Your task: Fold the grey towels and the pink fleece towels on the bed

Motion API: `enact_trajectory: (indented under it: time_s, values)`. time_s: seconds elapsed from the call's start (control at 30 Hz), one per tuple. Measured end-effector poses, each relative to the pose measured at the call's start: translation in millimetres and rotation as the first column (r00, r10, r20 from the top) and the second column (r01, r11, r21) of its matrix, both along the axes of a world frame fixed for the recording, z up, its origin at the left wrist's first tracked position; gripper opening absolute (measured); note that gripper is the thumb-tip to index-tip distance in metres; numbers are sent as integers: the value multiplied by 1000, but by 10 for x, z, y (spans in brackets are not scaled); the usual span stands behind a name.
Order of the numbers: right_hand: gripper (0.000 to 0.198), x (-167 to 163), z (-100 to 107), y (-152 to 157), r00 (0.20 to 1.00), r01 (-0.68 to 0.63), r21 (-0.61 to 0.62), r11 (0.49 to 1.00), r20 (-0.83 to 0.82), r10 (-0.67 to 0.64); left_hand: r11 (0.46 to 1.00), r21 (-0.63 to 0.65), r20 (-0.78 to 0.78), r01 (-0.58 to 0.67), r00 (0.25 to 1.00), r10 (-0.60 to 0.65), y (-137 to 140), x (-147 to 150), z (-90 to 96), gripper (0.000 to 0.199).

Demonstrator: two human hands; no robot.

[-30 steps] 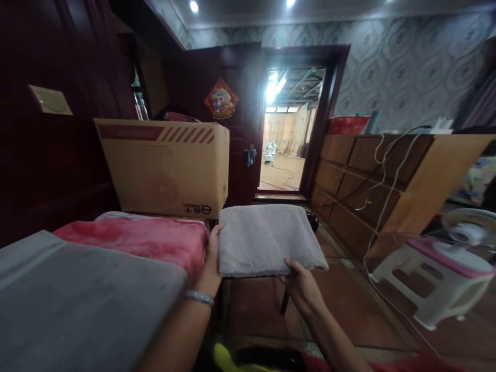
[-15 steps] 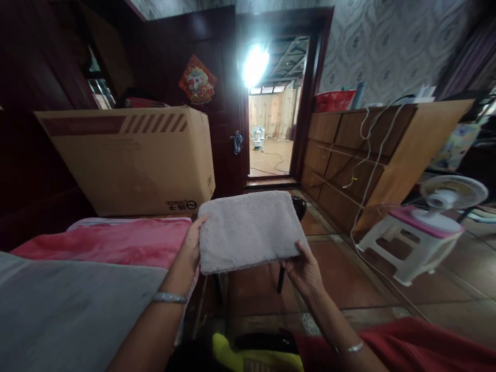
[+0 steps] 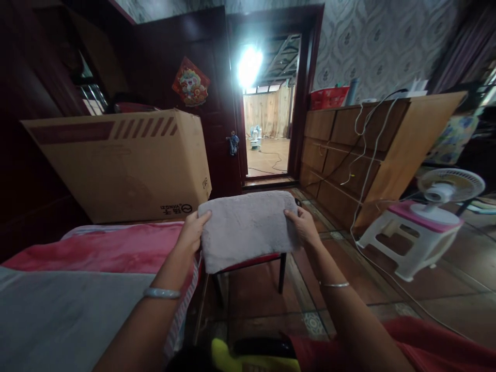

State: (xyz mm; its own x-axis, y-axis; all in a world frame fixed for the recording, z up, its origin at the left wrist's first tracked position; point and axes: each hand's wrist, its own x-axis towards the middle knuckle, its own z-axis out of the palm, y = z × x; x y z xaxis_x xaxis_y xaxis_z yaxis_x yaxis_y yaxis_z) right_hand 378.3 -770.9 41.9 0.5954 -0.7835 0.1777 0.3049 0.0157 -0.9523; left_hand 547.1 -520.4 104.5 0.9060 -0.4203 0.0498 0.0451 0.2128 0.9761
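A folded grey plush cloth (image 3: 248,227) hangs in the air in front of me, held by both hands. My left hand (image 3: 195,227) pinches its left edge, thumb lying on the front face. At the upper right edge, my right hand (image 3: 304,226) grips it the same way, its other fingers hidden behind. Below and behind the cloth stands a chair with a red seat (image 3: 256,262) and dark legs, mostly covered from sight. To the left lie a pink cloth (image 3: 112,245) and a flat grey cloth (image 3: 73,310).
A large cardboard box (image 3: 124,170) stands behind the pink cloth. On the right are a wooden drawer cabinet (image 3: 352,134) with hanging cables and a fan (image 3: 445,194) on a white and pink stool (image 3: 414,232). An open doorway (image 3: 267,155) lies ahead.
My right hand has moved up along the cloth's right side, from the lower corner to near the top. The cloth's right side has levelled, and more of the red chair seat shows.
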Motion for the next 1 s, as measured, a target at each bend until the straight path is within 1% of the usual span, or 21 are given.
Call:
enact_trajectory:
  time_s: [0.1, 0.2, 0.3, 0.37, 0.47, 0.6, 0.67, 0.73, 0.77, 0.8, 0.83, 0.87, 0.9, 0.93, 0.97, 1.0]
  values:
    - [57, -53, -23, -127, 1000, -23, -26, 999, -22, 22, 1000, 24, 47, -4, 999, 3, -79, -13, 3, 53]
    - [56, -90, -48, -180, 999, -43, -38, 998, -25, 42, 997, 72, 126, -22, 992, 12, -58, 7, -23, 52]
    - [54, -85, -80, -174, 999, -30, -48, 998, -20, 29, 983, 148, 243, -107, 968, 68, 6, 51, -52, 43]
    - [54, -64, -93, -164, 1000, -17, -63, 998, -19, 16, 973, 168, 304, -158, 947, 101, 25, 79, -58, 40]
    - [55, -15, -97, -157, 1000, 27, -68, 997, -12, -28, 961, 193, 351, -197, 929, 119, 0, 113, -40, 39]
    - [57, 24, -115, -170, 998, 62, -53, 997, -10, -63, 919, 277, 450, -280, 883, 133, -32, 162, -22, 36]
    - [57, 14, -137, -194, 996, 95, -94, 991, 3, -95, 902, 303, 488, -306, 863, 129, -5, 192, -40, 34]
    - [55, -12, -144, -217, 983, 182, -162, 970, 37, -179, 877, 332, 529, -347, 839, 132, 47, 221, -65, 32]
    - [54, -26, -133, -221, 970, 244, -209, 947, 62, -236, 857, 350, 555, -378, 821, 135, 77, 229, -72, 31]
    - [52, -37, -108, -217, 951, 308, -278, 910, 84, -296, 831, 371, 587, -415, 798, 137, 105, 229, -72, 30]
    - [48, -42, -69, -203, 932, 361, -374, 854, 106, -347, 798, 386, 629, -463, 765, 140, 125, 219, -62, 29]
    - [45, -38, -17, -179, 917, 388, -494, 778, 122, -380, 760, 392, 685, -518, 716, 135, 133, 196, -42, 29]
    - [42, -24, 48, -147, 909, 385, -625, 680, 130, -395, 723, 385, 753, -574, 648, 114, 123, 158, -12, 29]
    - [39, 1, 123, -111, 909, 349, -747, 566, 123, -398, 690, 366, 824, -625, 562, 72, 94, 108, 26, 31]
    - [38, 37, 202, -75, 912, 293, -844, 449, 105, -397, 669, 342, 886, -660, 464, 5, 42, 45, 67, 34]
    - [39, 82, 283, -43, 916, 226, -912, 343, 79, -393, 664, 327, 927, -672, 367, -85, -30, -24, 107, 38]
